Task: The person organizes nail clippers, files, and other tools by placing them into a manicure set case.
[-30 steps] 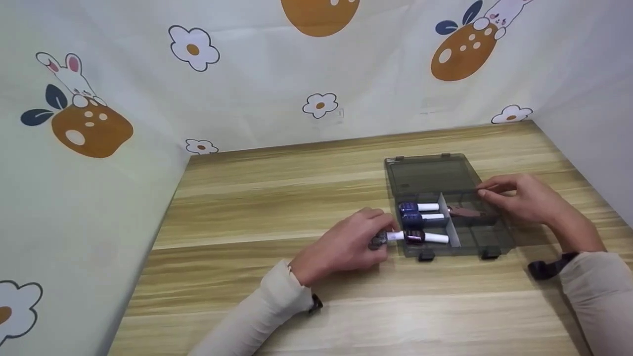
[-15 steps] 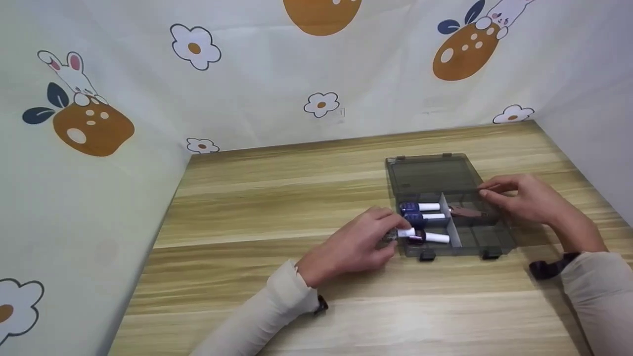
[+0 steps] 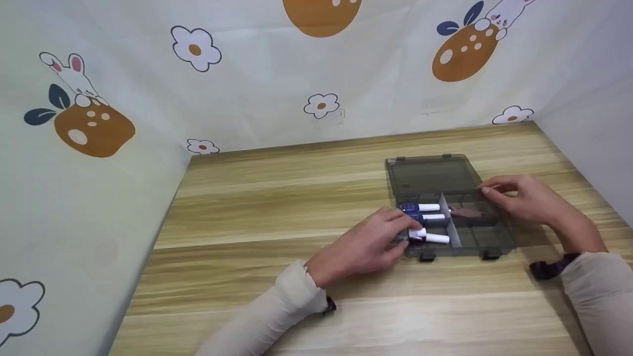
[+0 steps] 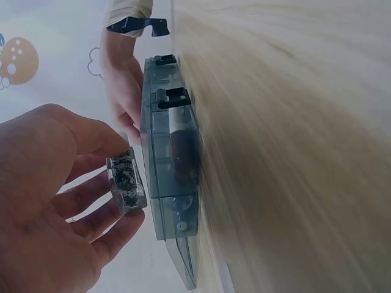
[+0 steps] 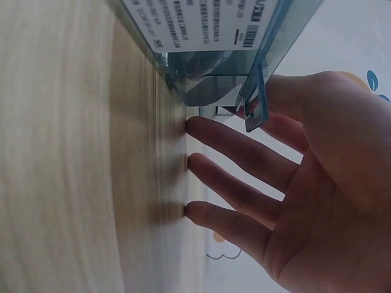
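My left hand (image 3: pixel 371 242) pinches a nail polish bottle (image 4: pixel 126 181) with dark glitter and a white cap, over the near left compartment of a smoky clear storage box (image 3: pixel 487 240). The bottle overlaps a dark red nail polish (image 3: pixel 437 239) lying there in the head view. Two blue-purple nail polishes (image 3: pixel 409 207) lie side by side in the compartment behind. My right hand (image 3: pixel 534 200) holds the box's right side near the hinge between thumb and index finger. Its other fingers (image 5: pixel 235 189) stretch down to the table in the right wrist view.
The box's lid (image 3: pixel 432 175) lies folded back, away from me. A rose-brown flat object (image 3: pixel 465 212) lies in a right-hand compartment, past a white divider (image 3: pixel 450 220). Two latches (image 3: pixel 490 254) face me on the wooden table (image 3: pixel 257 207). Printed cloth walls surround it.
My left hand has moved right with the glitter nail polish, from beside the box to over its near left compartment. My right hand has stayed at the box's right side.
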Available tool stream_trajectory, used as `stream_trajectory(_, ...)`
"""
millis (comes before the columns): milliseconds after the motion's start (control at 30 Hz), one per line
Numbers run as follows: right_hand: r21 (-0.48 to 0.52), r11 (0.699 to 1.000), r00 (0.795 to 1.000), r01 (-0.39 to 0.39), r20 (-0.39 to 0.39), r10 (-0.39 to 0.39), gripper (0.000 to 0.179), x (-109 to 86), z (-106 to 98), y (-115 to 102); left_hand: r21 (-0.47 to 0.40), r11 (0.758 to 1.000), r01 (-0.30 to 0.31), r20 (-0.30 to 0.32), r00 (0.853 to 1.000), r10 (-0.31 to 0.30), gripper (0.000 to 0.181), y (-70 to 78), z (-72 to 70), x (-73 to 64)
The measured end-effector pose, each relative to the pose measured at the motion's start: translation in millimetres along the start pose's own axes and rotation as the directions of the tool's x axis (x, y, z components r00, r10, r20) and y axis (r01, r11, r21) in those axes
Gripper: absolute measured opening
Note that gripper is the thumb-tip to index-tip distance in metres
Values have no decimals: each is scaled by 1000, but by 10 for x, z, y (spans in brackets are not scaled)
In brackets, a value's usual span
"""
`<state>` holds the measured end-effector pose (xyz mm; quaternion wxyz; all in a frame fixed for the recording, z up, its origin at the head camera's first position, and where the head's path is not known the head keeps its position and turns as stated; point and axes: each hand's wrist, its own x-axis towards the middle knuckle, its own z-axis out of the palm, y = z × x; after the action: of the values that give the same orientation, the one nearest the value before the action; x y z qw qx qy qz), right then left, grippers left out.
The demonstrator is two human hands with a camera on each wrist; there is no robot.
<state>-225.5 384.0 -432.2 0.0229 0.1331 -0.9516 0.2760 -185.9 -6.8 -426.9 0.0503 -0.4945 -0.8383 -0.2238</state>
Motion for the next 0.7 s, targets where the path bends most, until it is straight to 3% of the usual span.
stream_trajectory(333,10,1000,999,-27,32,26,23,0,-6,-15,14,999,-43,-11,999,43,33,50,43,138)
stream_trajectory(700,21,999,999,-39,37,39,23,2,-10,-28,11,999,-41,7,999,41,33,88,120,237)
